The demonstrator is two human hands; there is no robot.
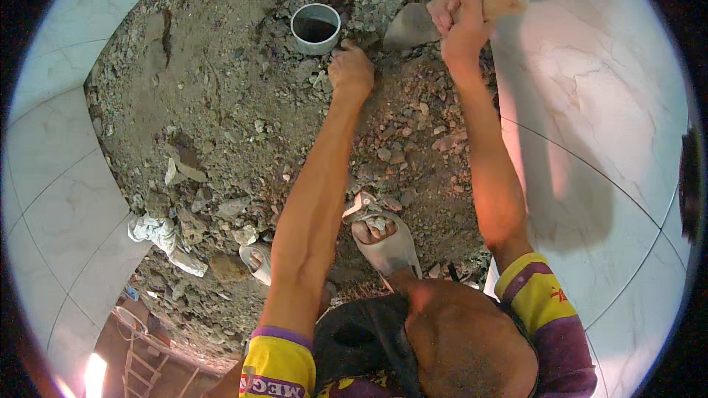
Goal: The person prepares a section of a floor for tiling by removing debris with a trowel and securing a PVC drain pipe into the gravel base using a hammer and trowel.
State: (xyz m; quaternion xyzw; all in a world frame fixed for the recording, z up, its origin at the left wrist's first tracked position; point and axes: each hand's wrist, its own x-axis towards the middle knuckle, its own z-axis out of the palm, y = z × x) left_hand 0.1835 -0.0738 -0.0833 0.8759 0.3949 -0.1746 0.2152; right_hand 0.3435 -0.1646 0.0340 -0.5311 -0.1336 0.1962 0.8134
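Note:
A grey pipe end, round and dark inside, stands in the rubble at the far middle. Beside its near right edge is my left hand, fingers curled down to the ground; whatever they hold is hidden. My right hand grips a trowel at the far right of the dirt. The pale wooden handle sticks out to the right of my fist, slightly blurred. To the left of the fist, the grey trowel blade lies low over the loose soil, near the pipe.
Stony rubble spreads between pale tiled walls, one on the left and one on the right. My sandalled foot stands on stones nearby. A crumpled white bag lies at the left, with a ladder beyond the lower left edge.

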